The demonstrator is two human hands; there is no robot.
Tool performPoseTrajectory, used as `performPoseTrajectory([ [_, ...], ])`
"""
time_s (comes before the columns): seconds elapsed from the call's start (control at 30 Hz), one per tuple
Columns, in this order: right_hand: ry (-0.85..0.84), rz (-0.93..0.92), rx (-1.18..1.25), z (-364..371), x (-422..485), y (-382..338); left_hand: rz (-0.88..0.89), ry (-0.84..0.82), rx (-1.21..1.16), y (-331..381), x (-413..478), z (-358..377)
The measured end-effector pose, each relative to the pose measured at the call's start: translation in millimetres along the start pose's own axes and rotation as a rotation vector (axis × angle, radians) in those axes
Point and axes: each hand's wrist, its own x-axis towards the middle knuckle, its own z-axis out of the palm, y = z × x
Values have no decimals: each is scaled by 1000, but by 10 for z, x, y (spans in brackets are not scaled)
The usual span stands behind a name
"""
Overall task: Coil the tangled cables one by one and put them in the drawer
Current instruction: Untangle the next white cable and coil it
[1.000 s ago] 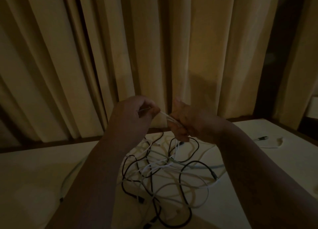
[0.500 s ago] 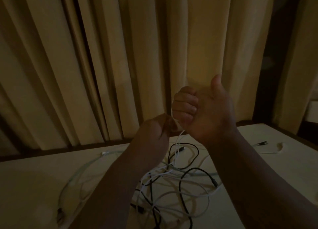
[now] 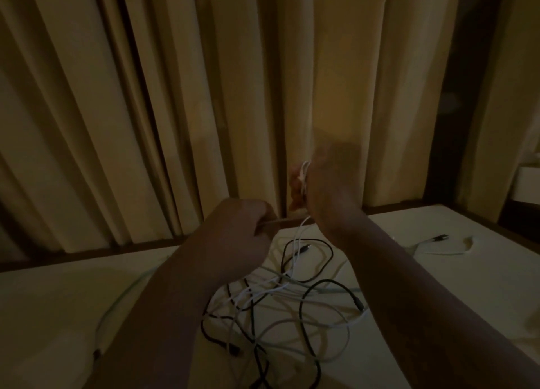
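Right hand (image 3: 333,190) rolled over mid-frame, white cable (image 3: 304,174) wrapped round its fingers; left hand (image 3: 233,231) pinches the feed, so the coil is growing.

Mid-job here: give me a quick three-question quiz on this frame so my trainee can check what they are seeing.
1. True or false: the right hand holds loops of white cable at its fingers.
2. Multiple choice: the left hand is A) open and empty, B) pinching a strand of that cable, C) gripping the curtain.
3. Fill in the blank: the tangle lying on the table mixes white and ____ cables.

Key: 1 true; 2 B; 3 black.
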Motion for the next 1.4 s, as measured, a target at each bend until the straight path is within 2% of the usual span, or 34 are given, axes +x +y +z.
performPoseTrajectory([
  [0.07, -73, 10, -259, 39, -43, 117, -1, 38, 27, -81, -12, -94],
  [0.17, -299, -112, -646, 5, -158, 243, 16, 87, 26, -173, -18, -173],
  [0.23, -390, -50, -680, 25, -137, 273, 55, 137, 21, -213, -10, -194],
  [0.33, -548, 169, -399, 46, -108, 248, 120, 231, -14, -264, 2, -224],
  [0.37, -577, 193, -297, 26, -103, 223, 137, 265, -44, -281, 5, -229],
  [0.53, -690, 245, 170, -22, -189, 37, 237, 371, -178, -287, 40, -133],
  [0.7, -761, 243, 608, -21, -226, -43, 164, 369, -383, -176, 60, 4],
  [0.87, -729, 194, 950, -77, -185, -81, 65, 302, -418, -116, 98, 211],
  [0.97, -519, 86, 1040, -85, -180, -100, 16, 194, -367, -30, 86, 292],
  [1.1, -239, -88, 884, -195, -135, -162, -25, 54, -294, 37, 28, 276],
  [1.2, -70, -89, 647, -252, -58, -163, -24, 10, -234, 50, 20, 210],
  [1.27, 26, -89, 359, -244, 16, -98, -9, -15, -190, 38, 15, 155],
  [1.33, 86, -165, -59, -239, 51, 12, 7, -30, -133, 1, -2, 87],
  [1.4, 40, -230, -434, -249, 13, 76, 21, -14, -80, -66, -12, 11],
])
